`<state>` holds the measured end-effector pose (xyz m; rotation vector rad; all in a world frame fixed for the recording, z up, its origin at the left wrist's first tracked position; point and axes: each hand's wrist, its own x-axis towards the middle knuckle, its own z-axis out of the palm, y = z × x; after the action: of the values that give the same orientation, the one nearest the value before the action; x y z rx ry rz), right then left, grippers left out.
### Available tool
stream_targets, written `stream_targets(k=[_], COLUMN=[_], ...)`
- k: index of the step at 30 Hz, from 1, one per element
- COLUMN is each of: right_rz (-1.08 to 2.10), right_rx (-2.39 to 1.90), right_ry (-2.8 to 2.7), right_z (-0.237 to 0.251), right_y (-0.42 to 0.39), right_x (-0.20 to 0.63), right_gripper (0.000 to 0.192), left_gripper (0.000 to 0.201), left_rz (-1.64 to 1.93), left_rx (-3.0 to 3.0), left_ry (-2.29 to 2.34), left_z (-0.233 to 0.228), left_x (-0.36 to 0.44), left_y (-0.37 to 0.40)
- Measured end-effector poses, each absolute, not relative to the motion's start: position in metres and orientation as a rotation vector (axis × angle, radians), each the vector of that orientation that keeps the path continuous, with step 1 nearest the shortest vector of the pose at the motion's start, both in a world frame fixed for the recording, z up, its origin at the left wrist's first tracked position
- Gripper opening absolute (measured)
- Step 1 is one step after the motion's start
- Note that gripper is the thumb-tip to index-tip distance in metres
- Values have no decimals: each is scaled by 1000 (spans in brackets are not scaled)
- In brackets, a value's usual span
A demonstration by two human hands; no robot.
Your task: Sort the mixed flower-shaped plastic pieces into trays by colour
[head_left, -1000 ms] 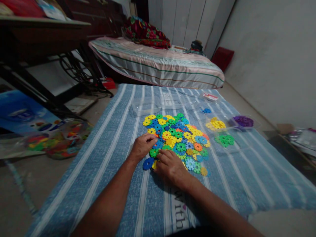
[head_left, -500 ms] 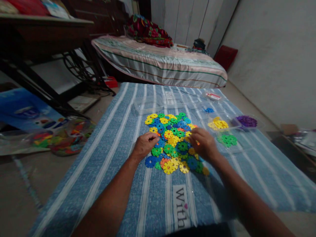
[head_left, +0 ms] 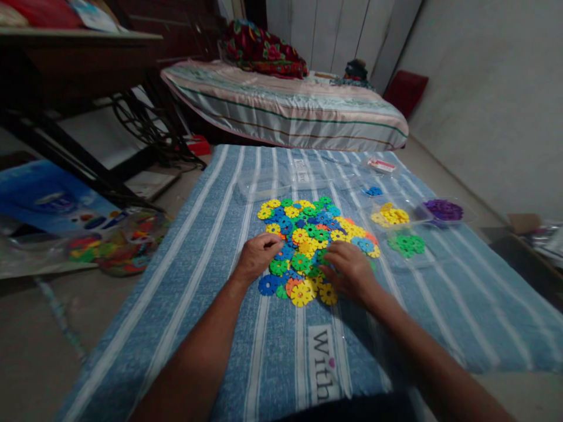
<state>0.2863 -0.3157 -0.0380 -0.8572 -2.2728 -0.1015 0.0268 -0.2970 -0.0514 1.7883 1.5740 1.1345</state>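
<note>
Both hands rest on a heap of colourful snowflake-shaped plastic discs (head_left: 314, 243) on a blue striped mat (head_left: 211, 246). The left hand (head_left: 257, 258) curls loosely at the heap's left edge; the right hand (head_left: 349, 272) lies flat, fingers spread, whether holding a disc I cannot tell. A sweeping palm could scatter discs off the heap toward the clear tubs of sorted green discs (head_left: 408, 244) and yellow discs (head_left: 389, 216) to the right.

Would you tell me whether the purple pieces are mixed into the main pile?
No, the purple pieces sit in a separate clear container right of the main pile.
</note>
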Motion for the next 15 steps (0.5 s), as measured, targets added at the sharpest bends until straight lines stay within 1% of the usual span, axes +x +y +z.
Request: stream_targets(k=[2, 5, 6, 15], right_rz=[-22, 32, 37, 94], right_rx=[-807, -850, -870, -898], right_ry=[-2352, -2433, -2452, -2393], right_z=[-46, -52, -53, -58], right_y=[-335, -352, -355, -365], right_x=[266, 250, 247, 240], right_gripper=[15, 31, 34, 25], left_gripper=[20, 20, 20, 20], left_rz=[1127, 1128, 1131, 1131], left_rx=[1779, 1775, 1777, 1803], left_ry=[1574, 1571, 1572, 1554], left_z=[-51, -50, -50, -51], left_x=[27, 27, 27, 25], left_y=[-297, -298, -298, -298])
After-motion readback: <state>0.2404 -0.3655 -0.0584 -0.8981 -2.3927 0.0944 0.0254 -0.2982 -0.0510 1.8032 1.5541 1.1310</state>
